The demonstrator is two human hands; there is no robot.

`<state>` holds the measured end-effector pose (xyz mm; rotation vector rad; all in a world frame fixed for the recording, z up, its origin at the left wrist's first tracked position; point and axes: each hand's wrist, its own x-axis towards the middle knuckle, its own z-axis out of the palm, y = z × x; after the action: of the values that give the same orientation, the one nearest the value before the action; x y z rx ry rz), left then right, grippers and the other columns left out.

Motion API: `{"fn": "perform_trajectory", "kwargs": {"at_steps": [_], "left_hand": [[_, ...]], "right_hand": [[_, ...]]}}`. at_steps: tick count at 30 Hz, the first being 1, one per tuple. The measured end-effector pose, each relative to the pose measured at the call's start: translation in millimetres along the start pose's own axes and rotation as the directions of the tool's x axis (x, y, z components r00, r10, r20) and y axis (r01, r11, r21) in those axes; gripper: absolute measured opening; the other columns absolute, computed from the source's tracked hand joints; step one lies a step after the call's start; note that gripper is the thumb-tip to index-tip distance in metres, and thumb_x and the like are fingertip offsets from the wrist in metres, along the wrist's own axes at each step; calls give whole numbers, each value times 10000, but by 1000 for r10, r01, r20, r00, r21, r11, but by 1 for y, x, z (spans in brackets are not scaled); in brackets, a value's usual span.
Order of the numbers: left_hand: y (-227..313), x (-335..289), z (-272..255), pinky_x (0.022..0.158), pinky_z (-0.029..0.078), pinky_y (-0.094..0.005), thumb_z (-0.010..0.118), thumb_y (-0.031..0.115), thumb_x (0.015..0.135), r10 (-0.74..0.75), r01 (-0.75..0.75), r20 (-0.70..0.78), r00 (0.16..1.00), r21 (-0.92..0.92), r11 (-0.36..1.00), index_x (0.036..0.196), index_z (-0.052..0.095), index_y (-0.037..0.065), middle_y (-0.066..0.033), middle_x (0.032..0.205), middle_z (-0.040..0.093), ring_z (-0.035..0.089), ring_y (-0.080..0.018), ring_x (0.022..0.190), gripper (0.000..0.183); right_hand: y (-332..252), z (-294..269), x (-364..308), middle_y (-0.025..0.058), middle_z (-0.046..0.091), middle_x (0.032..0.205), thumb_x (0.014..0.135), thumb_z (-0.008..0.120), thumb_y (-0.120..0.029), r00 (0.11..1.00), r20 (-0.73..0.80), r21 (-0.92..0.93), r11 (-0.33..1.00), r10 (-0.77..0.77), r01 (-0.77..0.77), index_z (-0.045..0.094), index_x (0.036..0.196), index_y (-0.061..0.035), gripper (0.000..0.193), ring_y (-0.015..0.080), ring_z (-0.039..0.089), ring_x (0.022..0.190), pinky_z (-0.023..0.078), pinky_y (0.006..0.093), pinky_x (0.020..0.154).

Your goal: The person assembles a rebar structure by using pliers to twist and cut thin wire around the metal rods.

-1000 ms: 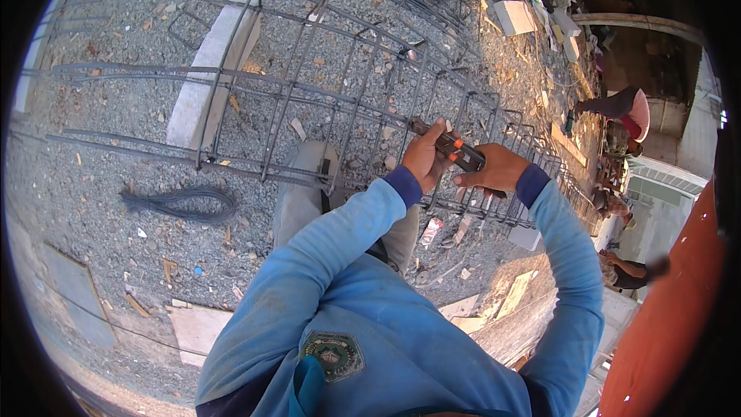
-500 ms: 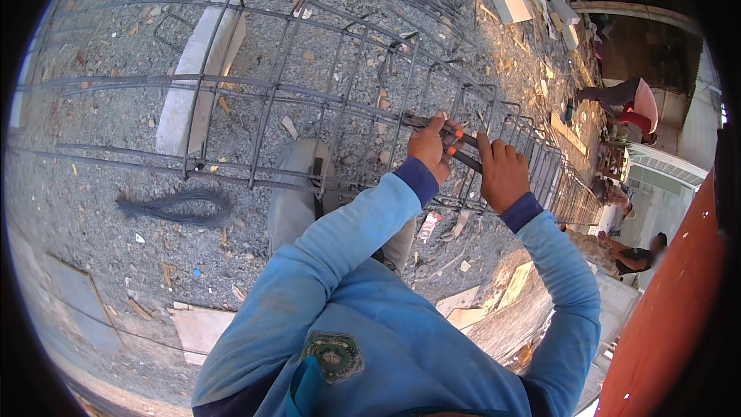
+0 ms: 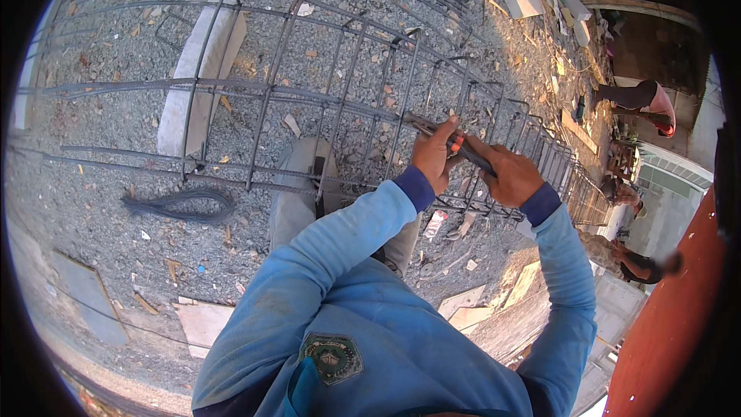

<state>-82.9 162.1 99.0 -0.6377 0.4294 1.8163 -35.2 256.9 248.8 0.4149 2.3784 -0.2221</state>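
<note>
A pair of pincers (image 3: 478,159) with black and orange handles lies across a long steel rebar cage (image 3: 340,100). Their jaws touch or nearly touch a crossing of a lengthwise bar and a stirrup. My right hand (image 3: 512,176) is closed round the handle ends. Up by the jaws, my left hand (image 3: 434,157) is closed on the pincers, thumb on top and fingers curled beneath. Whether it also holds tie wire is hidden. My bent knee (image 3: 297,174) is beside the cage's near bars.
Under the cage's left part stands a pale block (image 3: 202,69). A bundle of thin wire (image 3: 181,206) lies on the gravel (image 3: 255,270). Boards (image 3: 202,324) and rubble are scattered nearby. Further right are other people (image 3: 637,262) and a reddish post or beam (image 3: 671,301).
The pincers' handles have come together, and my right hand has closed further round them, shifting slightly down and right. My left hand stays near the same crossing. The view has shifted a little.
</note>
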Motion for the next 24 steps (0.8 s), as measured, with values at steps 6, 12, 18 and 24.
{"fn": "perform_trajectory", "kwargs": {"at_steps": [6,12,18,24], "left_hand": [[-1,-5,9,648,511,-316,667,386,851,12,-11,-44,999,33,999,803,585,91,-23,762,581,592,-144,725,310],[1,1,3,622,495,-282,662,423,850,-21,20,42,999,23,1000,815,586,85,-24,769,593,591,-140,722,348],[1,1,5,604,494,-277,640,442,864,0,0,-14,1000,21,1000,810,596,54,-53,795,632,629,-151,763,394],[0,2,1,666,510,-288,624,453,872,-16,19,-26,1000,122,992,812,609,40,-91,828,654,651,-169,835,418]], "right_hand": [[-11,-15,-1,125,575,895,781,646,-116,1000,-25,-179,984,-4,-1,436,1368,-239,636,343,612,836,502,445,718],[-13,-11,-2,119,558,839,766,675,-123,996,-67,-210,975,61,-74,495,1318,-217,588,330,603,793,493,436,705],[-13,3,-2,138,583,880,757,681,-142,970,-241,-304,952,-27,-49,535,1227,-121,492,355,618,753,490,453,669],[10,28,6,142,617,821,731,682,-126,969,-245,-140,987,41,-77,569,929,-46,241,348,633,726,511,441,640]]}}
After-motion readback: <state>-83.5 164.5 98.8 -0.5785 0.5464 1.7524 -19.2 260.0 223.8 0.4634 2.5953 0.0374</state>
